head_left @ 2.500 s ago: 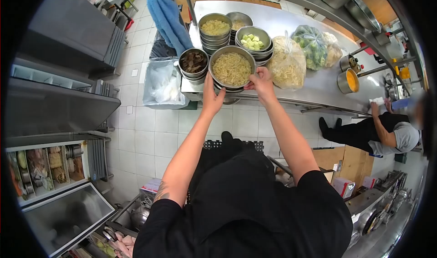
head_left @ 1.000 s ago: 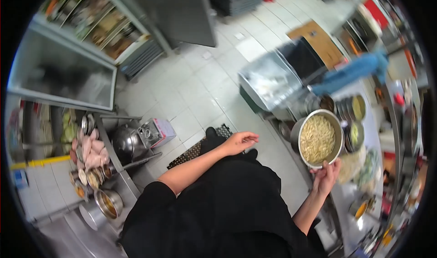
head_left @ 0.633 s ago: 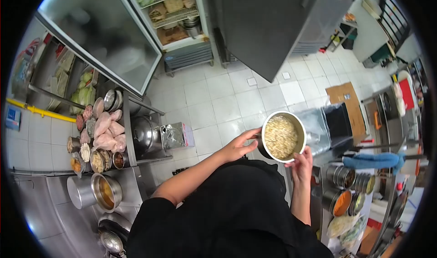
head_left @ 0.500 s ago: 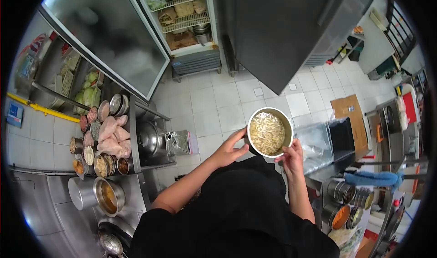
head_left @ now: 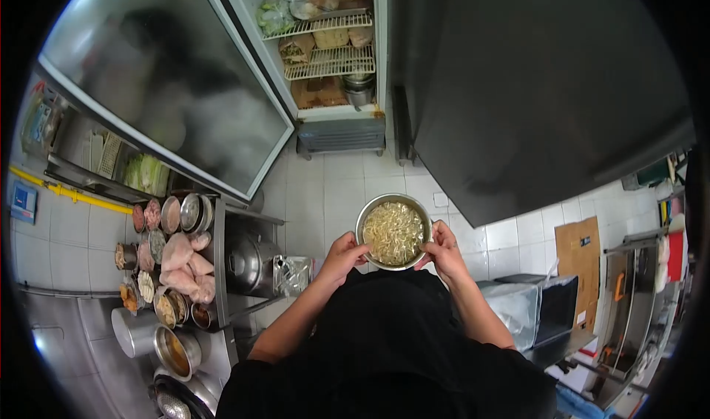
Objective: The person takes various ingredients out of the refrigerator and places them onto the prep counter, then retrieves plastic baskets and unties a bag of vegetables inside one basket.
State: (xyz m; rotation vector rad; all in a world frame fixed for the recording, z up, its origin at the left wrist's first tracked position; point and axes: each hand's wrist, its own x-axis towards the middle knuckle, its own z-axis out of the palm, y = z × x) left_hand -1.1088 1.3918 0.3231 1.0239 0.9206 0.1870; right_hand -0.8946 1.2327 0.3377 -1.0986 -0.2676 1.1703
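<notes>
A round metal bowl [head_left: 360, 225] is held upright in front of my body, filled with pale shredded food [head_left: 394, 234]. My left hand [head_left: 342, 258] grips its left rim, thumb on top and fingers underneath. On the right side, my right hand [head_left: 444, 252] pinches the rim in the same way. Beyond the bowl stands a fridge with its glass door [head_left: 170, 86] swung wide. Wire shelves [head_left: 329, 64] inside carry bagged food, and metal pots [head_left: 359, 90] sit at the bottom.
A large dark door [head_left: 540, 93] reaches in from the right. At the left, a counter holds raw meat [head_left: 181, 267], several small bowls and a pot of brown liquid [head_left: 174, 352]. Plastic-lined bins [head_left: 514, 312] and a cardboard sheet [head_left: 577, 271] are at the right.
The view has turned from the steel table to the fridge, and the bowl has come along. My left hand left the bowl, then took hold of it again. The fridge now appears closer.
</notes>
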